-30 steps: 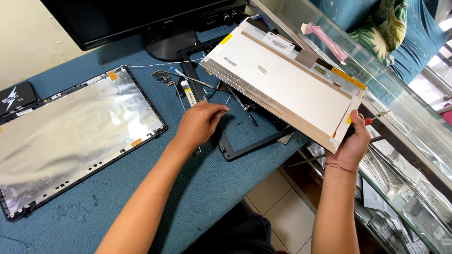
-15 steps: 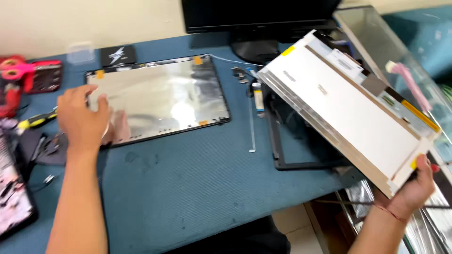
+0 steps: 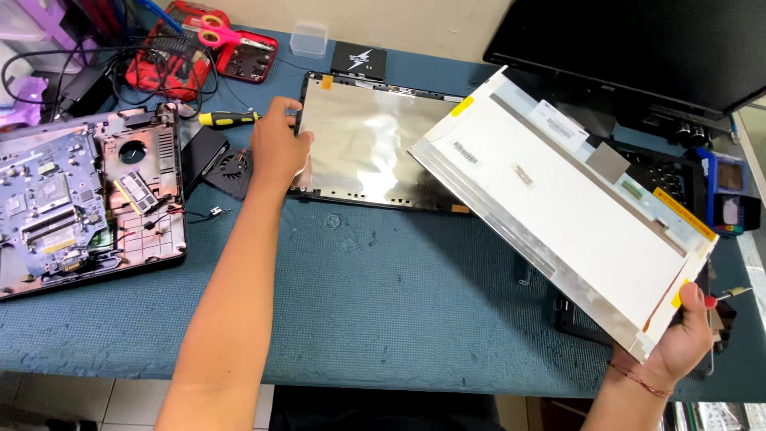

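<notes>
The right hand (image 3: pixel 678 351) grips a bare white screen panel (image 3: pixel 574 215) by its near corner, tilted clear of the desk. The left hand (image 3: pixel 279 148) clasps the left edge of the foil-lined lid (image 3: pixel 375 144), steadying it flat beside a yellow screwdriver (image 3: pixel 227 119).

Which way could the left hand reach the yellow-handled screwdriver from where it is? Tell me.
Probably straight left: the left hand rests on the lid panel's edge, and the yellow-handled screwdriver lies just beside it on the table, nothing between.
</notes>
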